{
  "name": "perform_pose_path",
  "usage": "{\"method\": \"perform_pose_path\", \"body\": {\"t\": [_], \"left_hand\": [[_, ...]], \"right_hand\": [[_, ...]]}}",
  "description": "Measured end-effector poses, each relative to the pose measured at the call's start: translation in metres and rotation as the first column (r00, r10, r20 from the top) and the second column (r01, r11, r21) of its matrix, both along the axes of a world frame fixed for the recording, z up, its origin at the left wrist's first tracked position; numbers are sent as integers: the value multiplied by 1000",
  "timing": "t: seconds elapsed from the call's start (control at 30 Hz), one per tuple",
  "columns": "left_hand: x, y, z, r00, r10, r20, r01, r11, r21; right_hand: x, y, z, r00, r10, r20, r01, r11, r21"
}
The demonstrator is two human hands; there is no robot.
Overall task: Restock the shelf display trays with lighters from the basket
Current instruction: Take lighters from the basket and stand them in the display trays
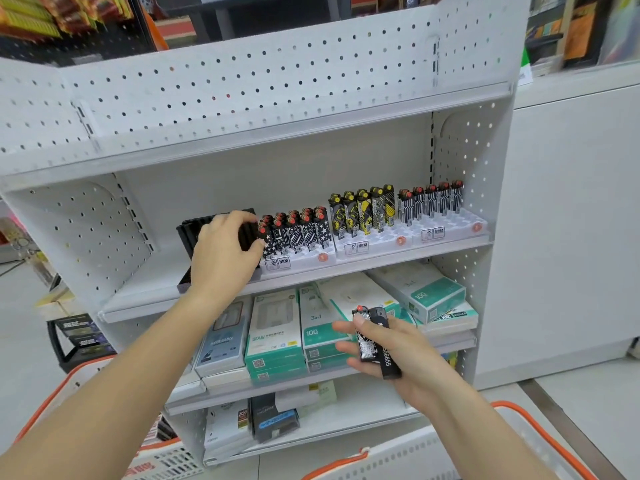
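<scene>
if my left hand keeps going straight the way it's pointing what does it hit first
Probably the star-patterned lighter at the front left of the left white tray; the left hand points right, thumb almost touching it. Depth is unclear.

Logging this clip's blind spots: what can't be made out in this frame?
Head view only:
- Black tray: contents hidden by the left hand.
- Lighters in the right hand: the exact count is unclear, as fingers overlap them.
- Basket: interior cut off by the bottom edge.
- Tray labels: too small to read.
</scene>
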State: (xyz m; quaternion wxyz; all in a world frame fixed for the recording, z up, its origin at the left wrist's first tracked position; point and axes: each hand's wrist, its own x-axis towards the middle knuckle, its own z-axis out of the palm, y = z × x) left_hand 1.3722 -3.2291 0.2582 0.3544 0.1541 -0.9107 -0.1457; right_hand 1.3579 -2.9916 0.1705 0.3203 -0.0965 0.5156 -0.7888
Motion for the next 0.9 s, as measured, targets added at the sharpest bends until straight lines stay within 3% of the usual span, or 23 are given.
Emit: {"method": "perform_pose_path", "body": {"t": [0.07, 0.13, 0.3, 0.37, 0.5, 0.73, 0.9], "left_hand": [[13, 17, -7, 989, -65, -130, 69, 997, 20], [26, 41, -18, 971, -174, -165, 192, 976, 99], [38, 89, -53, 870, -484, 94, 426, 834, 351], [36, 99, -61, 826, -549, 127, 452, 780, 432], [28, 102, -63, 835, -549, 50, 423, 697, 579], [25, 102, -60, 854, -519, -15, 429, 689, 584], [28, 100, -39, 883, -441, -160, 437, 651, 621]], "right_hand": [[1, 1, 0, 1000, -17, 3, 17, 1000, 7], [0, 1, -2, 997, -67, 22, 67, 998, 1], [-5, 2, -2, 983, -150, 106, 159, 983, -87], [-5, 4, -1, 984, -149, 99, 160, 981, -106], [-5, 9, -1, 991, -119, 58, 124, 988, -95], [-1, 13, 3, 999, -36, 7, 36, 995, -90], [-2, 16, 1, 998, -59, -5, 59, 996, -61]]}}
